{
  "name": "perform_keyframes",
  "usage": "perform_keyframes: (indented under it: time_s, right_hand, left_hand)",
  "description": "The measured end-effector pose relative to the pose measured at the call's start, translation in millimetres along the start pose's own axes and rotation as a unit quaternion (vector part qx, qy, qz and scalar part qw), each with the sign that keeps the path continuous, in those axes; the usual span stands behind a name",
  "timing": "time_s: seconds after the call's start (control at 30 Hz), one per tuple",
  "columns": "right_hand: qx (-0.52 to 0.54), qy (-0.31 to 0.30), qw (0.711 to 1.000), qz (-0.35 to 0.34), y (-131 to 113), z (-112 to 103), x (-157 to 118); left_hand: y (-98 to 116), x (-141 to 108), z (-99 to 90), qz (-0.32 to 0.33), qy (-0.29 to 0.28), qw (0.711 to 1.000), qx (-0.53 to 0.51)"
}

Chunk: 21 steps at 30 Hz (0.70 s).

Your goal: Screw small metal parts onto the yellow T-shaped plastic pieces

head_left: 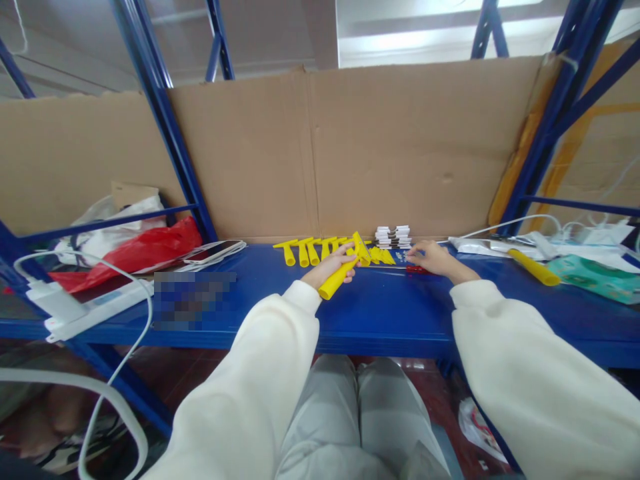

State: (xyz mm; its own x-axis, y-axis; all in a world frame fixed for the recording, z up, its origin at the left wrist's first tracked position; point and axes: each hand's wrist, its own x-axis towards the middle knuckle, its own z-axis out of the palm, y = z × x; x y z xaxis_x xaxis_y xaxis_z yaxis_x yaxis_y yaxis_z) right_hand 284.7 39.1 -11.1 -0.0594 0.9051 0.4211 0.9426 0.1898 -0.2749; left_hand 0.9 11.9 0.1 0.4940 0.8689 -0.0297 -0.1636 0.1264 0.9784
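Observation:
My left hand [330, 265] is wrapped round a yellow T-shaped tool [336, 280], its round handle pointing down toward me and its wide head up at the right. Over at the right, my right hand [429, 257] is lowered to the blue shelf, fingers bent beside a red-handled item [416, 269]; whether the fingertips grip it is too small to tell. Several yellow T-shaped tools [303, 253] lie in a row along the cardboard. Small yellow pieces [383, 256] rest between the hands, in front of stacked white-and-black packs [393, 237].
The blue shelf [280, 313] has a cardboard back wall [350, 147]. At left are a red bag [150, 247], a power strip [100, 310] and white cables. At right lie a single yellow handle [534, 267], a green packet [595, 279] and white wrappings.

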Motion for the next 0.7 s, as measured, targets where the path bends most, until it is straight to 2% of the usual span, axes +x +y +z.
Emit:
perform_keyframes:
  time_s: [0.13,0.27,0.53,0.7]
  right_hand:
    - [0.026,-0.085,0.996,-0.007,31.3,-2.8,-5.3]
    - [0.074,-0.141,0.986,-0.049,47.3,-0.4,-5.9]
    - [0.049,-0.113,0.988,-0.092,47.7,20.5,-0.8]
    - [0.031,-0.103,0.988,-0.113,40.1,20.1,-3.3]
  left_hand:
    - [0.3,2.5,-2.8,0.001,0.035,0.999,-0.017]
    - [0.9,2.6,-2.7,0.005,0.061,0.998,-0.023]
    - [1.0,1.8,0.2,-0.008,0.101,0.995,0.001]
    - [0.8,1.4,1.7,-0.015,0.107,0.994,0.009]
